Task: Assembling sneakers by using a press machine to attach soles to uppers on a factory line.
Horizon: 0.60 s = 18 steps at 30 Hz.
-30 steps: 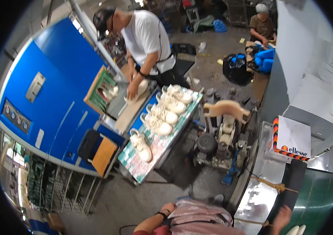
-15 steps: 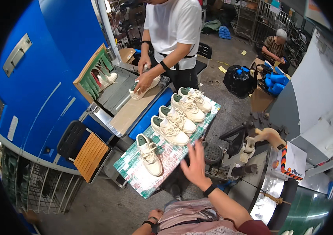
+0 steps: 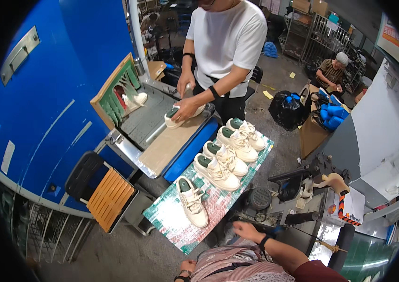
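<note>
My right hand [image 3: 248, 232] is close to my body, just off the near right edge of a small patterned board [image 3: 164, 214]. Its fingers are curled in, and nothing shows in them. Low in front of my waist is my left hand [image 3: 188, 266], its fingers mostly hidden. One cream lace-up shoe [image 3: 193, 207] stands alone on the board's near part. Farther back, several matching shoes [image 3: 217, 174] form a row, with green pieces inside their openings. Across the board, a co-worker [image 3: 227, 42] in a white shirt holds another cream shoe [image 3: 175, 117] over a work surface.
A folding chair [image 3: 111, 191] with a slatted seat stands left. At right are a machine with a motor [image 3: 259, 199] and a white box [image 3: 347, 207]. Beyond lie a black bag [image 3: 287, 110] and a carton [image 3: 313, 134] of blue items, near a seated person [image 3: 332, 75].
My right hand has drawn back from beside the shoes toward my body, its spread fingers now curled. The view has shifted, and the shoes remain on the board.
</note>
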Each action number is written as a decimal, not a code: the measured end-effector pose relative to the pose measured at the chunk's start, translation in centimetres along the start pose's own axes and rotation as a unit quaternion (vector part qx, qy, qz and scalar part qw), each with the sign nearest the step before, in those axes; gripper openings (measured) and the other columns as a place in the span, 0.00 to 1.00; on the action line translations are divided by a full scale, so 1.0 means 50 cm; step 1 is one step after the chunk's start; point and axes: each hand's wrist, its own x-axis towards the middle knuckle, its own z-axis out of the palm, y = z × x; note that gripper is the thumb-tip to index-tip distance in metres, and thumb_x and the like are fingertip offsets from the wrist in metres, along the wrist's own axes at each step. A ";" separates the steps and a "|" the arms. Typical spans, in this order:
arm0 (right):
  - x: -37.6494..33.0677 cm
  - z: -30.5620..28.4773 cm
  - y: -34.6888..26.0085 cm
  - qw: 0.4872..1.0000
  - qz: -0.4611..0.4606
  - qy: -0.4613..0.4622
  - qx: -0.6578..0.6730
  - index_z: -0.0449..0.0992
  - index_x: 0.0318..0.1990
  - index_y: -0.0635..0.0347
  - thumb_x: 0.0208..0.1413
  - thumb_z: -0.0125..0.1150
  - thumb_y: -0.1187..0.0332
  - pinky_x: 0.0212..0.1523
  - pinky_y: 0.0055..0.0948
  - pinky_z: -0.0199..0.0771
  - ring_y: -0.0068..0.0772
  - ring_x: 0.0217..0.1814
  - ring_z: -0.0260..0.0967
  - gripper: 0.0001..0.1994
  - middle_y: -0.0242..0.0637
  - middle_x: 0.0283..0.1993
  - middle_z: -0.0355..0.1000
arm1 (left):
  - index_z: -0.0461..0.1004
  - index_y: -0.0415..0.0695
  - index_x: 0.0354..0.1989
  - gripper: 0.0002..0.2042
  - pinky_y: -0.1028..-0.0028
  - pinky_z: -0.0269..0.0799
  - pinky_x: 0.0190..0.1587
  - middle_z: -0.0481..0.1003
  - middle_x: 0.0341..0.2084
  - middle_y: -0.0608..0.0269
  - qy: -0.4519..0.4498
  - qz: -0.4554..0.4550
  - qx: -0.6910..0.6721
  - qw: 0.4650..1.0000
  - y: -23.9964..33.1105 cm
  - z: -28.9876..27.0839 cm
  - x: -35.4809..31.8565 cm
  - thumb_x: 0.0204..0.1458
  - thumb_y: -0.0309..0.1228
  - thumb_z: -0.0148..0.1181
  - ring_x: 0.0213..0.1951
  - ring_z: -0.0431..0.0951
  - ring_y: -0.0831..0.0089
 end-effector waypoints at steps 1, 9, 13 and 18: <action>-0.048 0.014 0.066 0.996 0.072 -0.026 -0.036 0.77 0.53 0.57 0.55 0.60 0.56 0.49 0.42 0.77 0.50 0.49 0.77 0.21 0.48 0.45 0.79 | 0.83 0.42 0.35 0.14 0.62 0.75 0.49 0.83 0.34 0.53 0.009 -0.021 -0.027 0.999 0.003 0.001 0.004 0.51 0.41 0.62 0.40 0.82 0.61; -0.282 0.107 0.368 0.942 0.321 -0.096 0.009 0.80 0.54 0.54 0.54 0.64 0.50 0.46 0.38 0.77 0.44 0.47 0.79 0.25 0.49 0.48 0.80 | 0.80 0.34 0.37 0.23 0.59 0.74 0.42 0.81 0.31 0.47 -0.024 0.123 -0.025 0.992 -0.092 -0.009 0.143 0.50 0.46 0.62 0.36 0.79 0.60; -0.240 0.143 0.390 0.953 0.300 -0.027 0.038 0.80 0.53 0.56 0.56 0.60 0.53 0.48 0.39 0.77 0.47 0.51 0.78 0.22 0.47 0.51 0.78 | 0.80 0.35 0.33 0.19 0.60 0.74 0.40 0.80 0.28 0.49 -0.015 0.069 0.023 0.997 -0.029 -0.044 0.118 0.49 0.44 0.63 0.33 0.79 0.61; -0.145 0.119 0.366 0.985 0.168 -0.031 -0.040 0.80 0.52 0.52 0.58 0.55 0.49 0.51 0.45 0.76 0.53 0.52 0.75 0.22 0.48 0.51 0.77 | 0.79 0.35 0.29 0.16 0.61 0.74 0.38 0.80 0.25 0.52 0.005 -0.023 0.066 0.998 0.047 -0.078 0.080 0.49 0.40 0.63 0.29 0.79 0.63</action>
